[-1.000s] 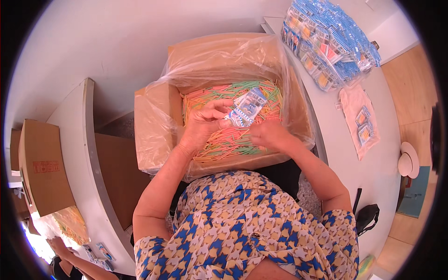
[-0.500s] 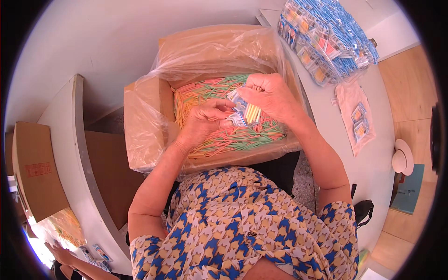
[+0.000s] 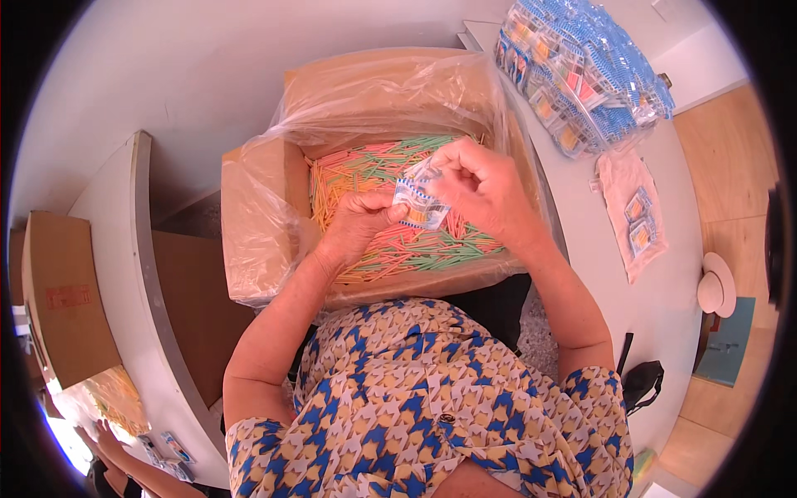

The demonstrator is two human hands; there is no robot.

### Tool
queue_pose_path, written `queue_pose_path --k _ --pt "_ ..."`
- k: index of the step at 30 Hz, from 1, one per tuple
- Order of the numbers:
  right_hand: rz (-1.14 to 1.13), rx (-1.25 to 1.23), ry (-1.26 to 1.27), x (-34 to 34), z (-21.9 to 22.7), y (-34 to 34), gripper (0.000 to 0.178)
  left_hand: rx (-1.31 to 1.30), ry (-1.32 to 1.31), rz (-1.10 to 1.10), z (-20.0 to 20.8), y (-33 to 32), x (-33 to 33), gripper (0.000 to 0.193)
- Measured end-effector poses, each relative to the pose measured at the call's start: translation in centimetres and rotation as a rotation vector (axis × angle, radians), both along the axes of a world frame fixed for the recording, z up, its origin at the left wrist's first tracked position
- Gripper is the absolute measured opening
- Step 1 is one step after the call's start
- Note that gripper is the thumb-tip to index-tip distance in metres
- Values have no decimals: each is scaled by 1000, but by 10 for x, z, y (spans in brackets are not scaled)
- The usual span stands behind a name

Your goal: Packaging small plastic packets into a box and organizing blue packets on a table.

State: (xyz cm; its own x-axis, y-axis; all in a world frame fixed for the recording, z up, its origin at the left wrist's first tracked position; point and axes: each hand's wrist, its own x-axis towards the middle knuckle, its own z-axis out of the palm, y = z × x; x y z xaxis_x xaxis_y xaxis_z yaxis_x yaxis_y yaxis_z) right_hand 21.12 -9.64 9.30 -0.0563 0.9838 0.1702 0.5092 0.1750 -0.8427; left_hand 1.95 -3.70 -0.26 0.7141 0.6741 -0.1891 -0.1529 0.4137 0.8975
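Note:
My left hand (image 3: 364,220) pinches the left edge of a small clear plastic packet (image 3: 422,214) with a blue-striped border. Something yellowish shows inside the packet. My right hand (image 3: 477,183) is at its upper right, fingers bent and pinched around the raised top part. Both hands are over an open cardboard box (image 3: 253,224) lined with clear plastic film. Many thin short sticks (image 3: 390,257) in pink, green, yellow and orange lie loose in the box, under the packet.
A big clear bag (image 3: 581,75) full of blue-edged packets stands on the white table (image 3: 677,224) at right. Two packets (image 3: 640,217) lie on a pale cloth (image 3: 618,178). A black strapped item (image 3: 643,383) is nearer. At far left are a brown carton (image 3: 70,299) and another person's hands (image 3: 108,444).
The yellow sticks that were in my right fingers no longer show there; yellow now shows inside the packet. The packet has turned flatter, and my right fingers have shifted to its top.

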Motion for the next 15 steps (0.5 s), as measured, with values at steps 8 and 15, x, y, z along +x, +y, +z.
queue_pose_path --k 8,15 --pt "-191 354 -236 11 -36 -34 50 114 259 -112 16 -6 42 12" --pt "-715 232 24 93 -28 -95 33 243 -11 -120 10 -11 79 19"
